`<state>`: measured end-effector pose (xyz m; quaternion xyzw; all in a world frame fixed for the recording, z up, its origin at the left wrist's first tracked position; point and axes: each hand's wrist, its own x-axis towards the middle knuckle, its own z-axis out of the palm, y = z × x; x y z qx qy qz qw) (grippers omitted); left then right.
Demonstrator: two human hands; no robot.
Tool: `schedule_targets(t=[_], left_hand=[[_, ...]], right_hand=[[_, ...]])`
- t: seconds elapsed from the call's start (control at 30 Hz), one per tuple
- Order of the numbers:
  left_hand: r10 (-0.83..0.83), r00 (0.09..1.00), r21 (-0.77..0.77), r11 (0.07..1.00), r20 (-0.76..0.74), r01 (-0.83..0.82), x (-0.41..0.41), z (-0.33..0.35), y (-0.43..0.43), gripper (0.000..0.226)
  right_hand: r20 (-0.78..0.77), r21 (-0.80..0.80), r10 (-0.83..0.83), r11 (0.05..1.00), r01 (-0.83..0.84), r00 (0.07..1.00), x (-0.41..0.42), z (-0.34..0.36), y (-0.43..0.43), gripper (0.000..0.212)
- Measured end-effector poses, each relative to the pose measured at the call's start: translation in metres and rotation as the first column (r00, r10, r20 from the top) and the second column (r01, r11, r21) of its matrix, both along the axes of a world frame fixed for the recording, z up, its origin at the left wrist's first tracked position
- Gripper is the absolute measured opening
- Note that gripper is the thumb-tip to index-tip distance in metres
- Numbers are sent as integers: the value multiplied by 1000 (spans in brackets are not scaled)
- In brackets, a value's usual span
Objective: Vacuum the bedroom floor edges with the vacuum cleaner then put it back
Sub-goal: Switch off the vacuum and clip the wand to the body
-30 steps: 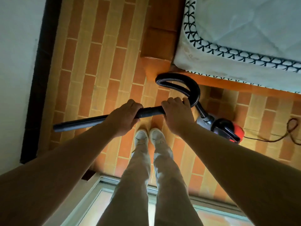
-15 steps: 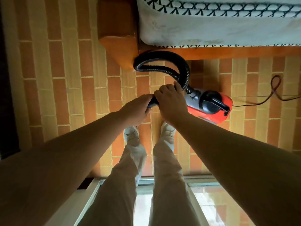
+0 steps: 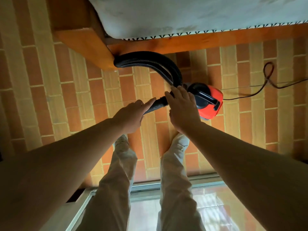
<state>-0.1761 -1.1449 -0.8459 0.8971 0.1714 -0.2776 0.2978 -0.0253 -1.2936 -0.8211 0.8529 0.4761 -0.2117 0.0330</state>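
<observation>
Left of the red vacuum cleaner [image 3: 210, 104], which sits on the brick-patterned floor just below the wooden bed frame [image 3: 200, 41], the left hand [image 3: 131, 114] has let go, its fingers lying straight along the short dark tube [image 3: 156, 105]. Nearer the cleaner, the right hand [image 3: 181, 110] has also unclenched, fingers spread over the hose [image 3: 150, 61] joint. Both hands gripped the tube a second ago. Right of the cleaner trails its cord [image 3: 268, 75]. Vacuuming looks finished; putting away probably follows.
</observation>
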Motion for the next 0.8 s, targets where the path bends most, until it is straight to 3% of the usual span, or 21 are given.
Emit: schedule_targets(t=[0.13, 0.3, 0.47, 0.6, 0.8], left_hand=[[34, 999, -27, 999, -39, -35, 19, -11, -28, 91], [72, 994, -64, 995, -77, -77, 48, -19, -55, 100], [-5, 996, -71, 997, -93, -1, 74, -41, -66, 96], [-61, 998, -90, 994, -16, 59, 93, -63, -68, 98], [-125, 992, -112, 986, 11, 125, 122, -87, -73, 98]], right_hand=[[-100, 27, -5, 1000, 8, 995, 19, -12, -25, 60], [-189, 37, -23, 999, 30, 982, 45, -24, -56, 71], [-209, -26, -211, 977, 210, 955, 67, -54, -88, 79], [-207, -153, -347, 935, 320, 915, 79, -76, -113, 76], [-189, -232, -472, 874, 428, 861, 98, -99, -127, 73]])
